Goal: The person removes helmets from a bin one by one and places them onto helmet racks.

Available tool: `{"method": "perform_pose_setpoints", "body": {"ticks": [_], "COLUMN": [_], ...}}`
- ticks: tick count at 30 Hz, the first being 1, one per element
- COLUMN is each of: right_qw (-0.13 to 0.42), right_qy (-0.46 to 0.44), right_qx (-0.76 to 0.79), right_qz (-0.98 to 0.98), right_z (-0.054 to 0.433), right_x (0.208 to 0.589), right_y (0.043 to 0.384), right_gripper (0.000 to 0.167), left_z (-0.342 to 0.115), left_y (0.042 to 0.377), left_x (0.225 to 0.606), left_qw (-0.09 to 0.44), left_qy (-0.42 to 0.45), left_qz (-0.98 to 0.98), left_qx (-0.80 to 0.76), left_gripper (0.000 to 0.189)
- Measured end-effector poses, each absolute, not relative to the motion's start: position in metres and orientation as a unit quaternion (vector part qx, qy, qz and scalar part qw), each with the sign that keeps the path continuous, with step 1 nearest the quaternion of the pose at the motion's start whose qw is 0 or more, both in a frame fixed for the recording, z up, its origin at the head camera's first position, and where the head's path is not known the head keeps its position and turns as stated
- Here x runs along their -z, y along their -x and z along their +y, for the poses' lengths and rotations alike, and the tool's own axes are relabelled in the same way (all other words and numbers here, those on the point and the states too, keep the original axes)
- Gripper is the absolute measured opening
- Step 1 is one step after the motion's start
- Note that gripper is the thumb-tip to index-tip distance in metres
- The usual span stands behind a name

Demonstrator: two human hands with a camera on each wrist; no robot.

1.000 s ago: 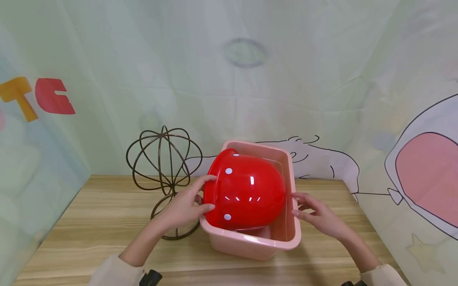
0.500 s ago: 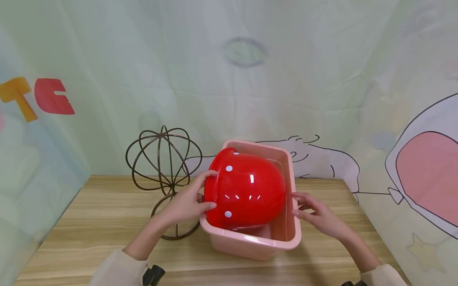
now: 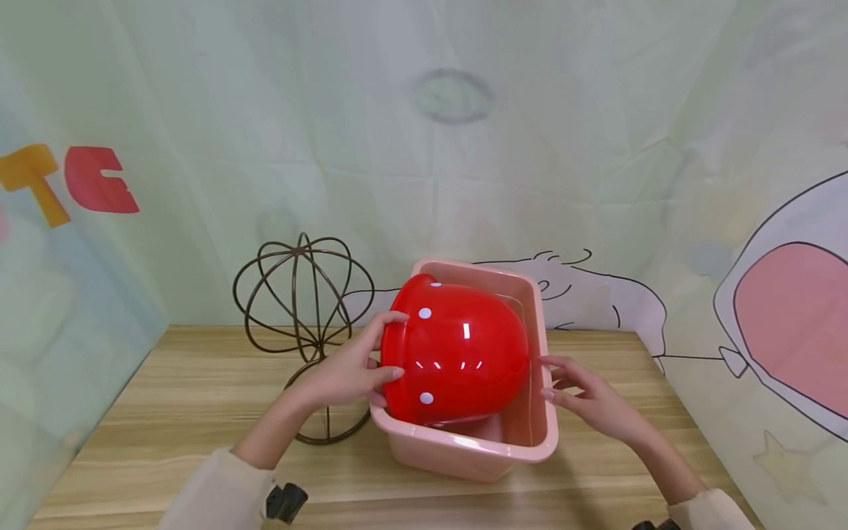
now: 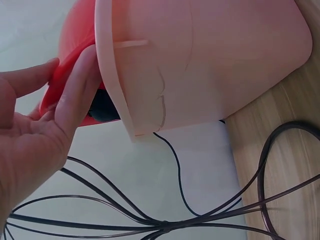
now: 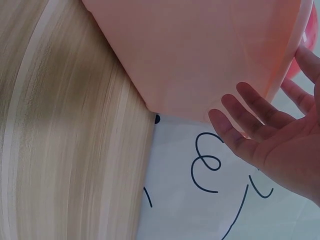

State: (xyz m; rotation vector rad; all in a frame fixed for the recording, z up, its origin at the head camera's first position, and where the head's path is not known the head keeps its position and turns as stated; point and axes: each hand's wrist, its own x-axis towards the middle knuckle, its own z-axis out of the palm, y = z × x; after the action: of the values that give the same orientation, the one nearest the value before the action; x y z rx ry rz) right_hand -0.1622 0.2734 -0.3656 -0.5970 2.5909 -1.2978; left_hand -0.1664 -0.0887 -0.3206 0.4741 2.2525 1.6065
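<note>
A glossy red helmet (image 3: 464, 353) with white dots lies on its side in the pink plastic bin (image 3: 450, 458), its crown towards the right in the head view. My left hand (image 3: 347, 374) grips the helmet's brim at the left, thumb on the outer face. In the left wrist view, the fingers of that hand (image 4: 37, 130) reach under the red brim beside the bin's rim, and something dark shows inside the helmet. On the other side, my right hand (image 3: 589, 401) touches the bin's right rim with its fingertips. Its fingers lie loosely extended along the outer wall in the right wrist view.
A dark wire stand (image 3: 316, 344) with a round cage top stands left of the bin, close to my left forearm. The wooden tabletop (image 3: 172, 412) ends at a printed cloth backdrop (image 3: 437, 184) behind and at both sides.
My left hand has shifted slightly up and right, its thumb higher on the brim. The helmet's brim has moved a little to the right with it. The right hand and bin stay put.
</note>
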Motion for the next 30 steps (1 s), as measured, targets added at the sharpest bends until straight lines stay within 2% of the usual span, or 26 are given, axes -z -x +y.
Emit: {"method": "perform_pose_setpoints", "body": {"ticks": [12,30], "right_qw": [0.088,0.096], "right_qy": [0.205,0.197], "right_qx": [0.432,0.433], "right_qz": [0.874,0.874], "right_z": [0.2742,0.2738], "right_x": [0.3669,0.3642], "right_y": [0.1627,0.1614], "right_gripper": [0.051,0.052], "left_z": [-0.089,-0.0841], "left_y": [0.17,0.167], "left_x": [0.3199,0.3193], "left_qw": [0.197,0.167], "left_qy": [-0.178,-0.134], "left_qz": [0.769,0.763], "left_qx": [-0.581,-0.61], "left_gripper": [0.08,0.071]}}
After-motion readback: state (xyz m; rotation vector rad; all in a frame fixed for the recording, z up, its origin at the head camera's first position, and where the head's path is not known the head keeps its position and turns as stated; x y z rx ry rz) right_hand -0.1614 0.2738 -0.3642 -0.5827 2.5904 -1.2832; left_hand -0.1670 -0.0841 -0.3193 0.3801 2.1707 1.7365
